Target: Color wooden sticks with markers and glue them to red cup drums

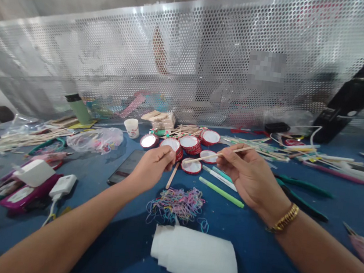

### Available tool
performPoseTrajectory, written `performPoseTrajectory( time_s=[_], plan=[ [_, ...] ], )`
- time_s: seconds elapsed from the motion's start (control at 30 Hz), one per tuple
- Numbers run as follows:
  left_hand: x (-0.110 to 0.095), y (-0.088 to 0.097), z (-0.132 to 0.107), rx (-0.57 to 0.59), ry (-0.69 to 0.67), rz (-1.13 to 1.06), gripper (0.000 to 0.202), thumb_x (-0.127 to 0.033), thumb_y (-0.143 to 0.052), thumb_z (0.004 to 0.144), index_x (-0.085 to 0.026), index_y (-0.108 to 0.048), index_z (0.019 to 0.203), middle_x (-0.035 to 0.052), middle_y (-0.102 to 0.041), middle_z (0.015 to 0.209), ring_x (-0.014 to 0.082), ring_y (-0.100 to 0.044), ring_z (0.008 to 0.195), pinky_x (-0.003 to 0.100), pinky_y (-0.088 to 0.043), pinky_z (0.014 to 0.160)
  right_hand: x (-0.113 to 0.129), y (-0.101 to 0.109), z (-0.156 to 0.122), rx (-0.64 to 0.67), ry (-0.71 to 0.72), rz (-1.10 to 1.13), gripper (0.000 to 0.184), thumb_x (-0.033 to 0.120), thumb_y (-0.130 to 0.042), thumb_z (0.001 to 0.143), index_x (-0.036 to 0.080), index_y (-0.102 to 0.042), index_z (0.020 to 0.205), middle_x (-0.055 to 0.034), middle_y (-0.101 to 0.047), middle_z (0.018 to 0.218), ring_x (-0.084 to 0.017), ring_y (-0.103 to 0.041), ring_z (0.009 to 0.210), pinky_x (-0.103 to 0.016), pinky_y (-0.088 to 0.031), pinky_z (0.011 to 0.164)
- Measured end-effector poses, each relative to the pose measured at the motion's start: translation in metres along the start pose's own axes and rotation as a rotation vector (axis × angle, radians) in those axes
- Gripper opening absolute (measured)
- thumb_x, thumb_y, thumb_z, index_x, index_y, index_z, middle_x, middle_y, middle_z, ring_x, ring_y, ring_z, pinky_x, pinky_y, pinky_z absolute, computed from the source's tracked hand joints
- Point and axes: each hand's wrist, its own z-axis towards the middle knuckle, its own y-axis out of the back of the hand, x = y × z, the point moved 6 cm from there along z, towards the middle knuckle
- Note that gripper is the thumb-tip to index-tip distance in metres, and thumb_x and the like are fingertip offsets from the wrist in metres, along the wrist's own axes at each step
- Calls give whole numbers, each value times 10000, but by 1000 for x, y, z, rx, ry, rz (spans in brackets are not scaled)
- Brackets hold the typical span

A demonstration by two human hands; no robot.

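Note:
My right hand (248, 173), with a gold bracelet (286, 218) at its wrist, pinches a thin wooden stick (204, 157) that slants down to the left. Facing it, my left hand (153, 166) is closed in a pinch; whatever its fingertips hold, if anything, cannot be made out. Behind and below the stick sit several round white-topped pieces with red edges (191, 166), some stacked. A flat wooden stick (172, 176) lies between the hands. Nearer to me is a heap of thin coloured rubber bands (178, 204), and in front of it a folded white cloth or paper (200, 258).
Pens, including a green one (221, 192), and green-handled pliers (304, 196) lie around my right hand. A phone (125, 169) is beside my left forearm. Chargers (63, 186), a paper cup (132, 128) and a bottle (80, 111) stand left; a perforated metal screen (112, 57) borders the back.

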Motion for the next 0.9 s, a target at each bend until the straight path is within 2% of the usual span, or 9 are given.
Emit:
performPoseTrajectory(
  time_s=[0.1,0.2,0.33,0.53,0.63,0.8,0.9],
  plan=[
    [12,0,1,15,66,382,319,-439,-587,875,-190,-614,677,35,-618,679,156,-502,622,277,-341,598,2,7,3,-66,38,-77,405,448,-880,594,216,-585,745,31,-640,726,-116,-638,688,-286,-564,705],
    [19,-8,-2,75,95,560,268,-456,-732,759,-205,-658,704,53,-672,777,186,-563,686,280,-342,618,4,7,3,-51,74,-160,395,467,-852,633,212,-573,748,25,-635,710,-117,-638,687,-270,-546,674],
    [29,-18,-6,157,153,655,239,-394,-693,788,-209,-641,647,57,-641,704,202,-581,666,287,-351,627,6,2,0,-6,93,-226,386,492,-823,664,219,-572,770,15,-647,703,-132,-645,683,-277,-543,653],
    [26,-17,-8,144,77,837,176,-217,-552,802,-184,-672,677,112,-652,711,247,-610,699,321,-375,650,6,1,0,6,103,-243,360,468,-811,684,219,-569,777,21,-649,690,-128,-639,676,-270,-527,646],
    [27,-14,-7,159,64,814,216,-195,-522,804,-185,-679,657,110,-658,693,232,-595,668,316,-365,637,6,2,1,11,115,-249,344,458,-806,694,221,-572,779,20,-649,692,-132,-641,678,-280,-526,658],
    [32,-9,-3,243,138,595,161,-210,-606,760,-202,-656,607,48,-651,632,166,-539,575,286,-310,581,5,4,2,6,131,-250,315,433,-802,705,221,-579,772,21,-649,693,-130,-642,680,-280,-524,671],
    [33,-8,-4,276,177,606,149,-240,-622,761,-207,-655,620,39,-667,671,169,-553,596,288,-299,573,4,4,2,7,121,-252,316,433,-806,698,219,-588,779,19,-658,696,-126,-641,681,-274,-526,675]
  ],
)
